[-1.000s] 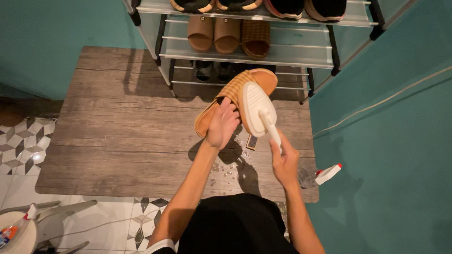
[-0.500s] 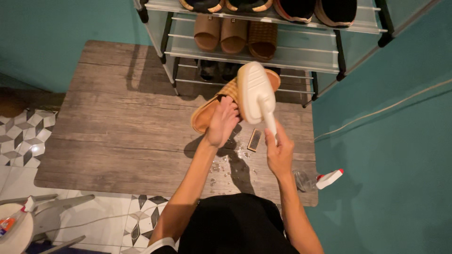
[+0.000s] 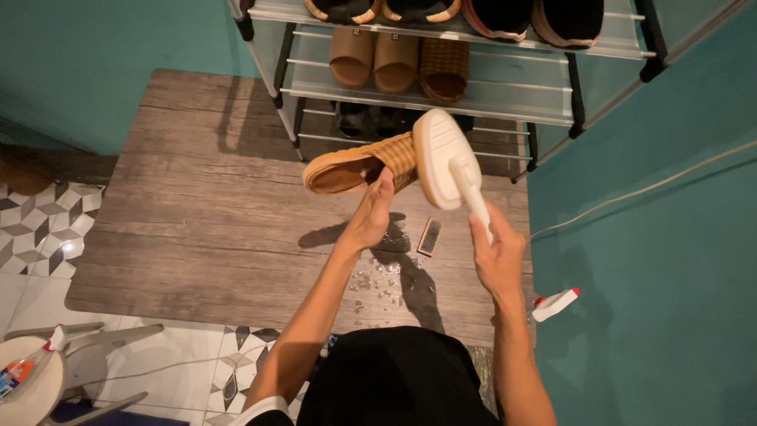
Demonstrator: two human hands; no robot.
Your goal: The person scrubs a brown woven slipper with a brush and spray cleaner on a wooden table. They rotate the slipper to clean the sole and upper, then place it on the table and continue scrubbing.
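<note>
seen from above, the person wears a black garment that fills the lower middle of the frame, its fabric plain and unmarked. a narrow band of white cloth shows at the bottom edge beside the left arm; whether it is a cuff or a hem cannot be told. both forearms are bare from the elbow down, with no sleeve reaching them. the left hand and the right hand are bare, without gloves. no ring, watch or bracelet can be made out on either hand or wrist.
</note>
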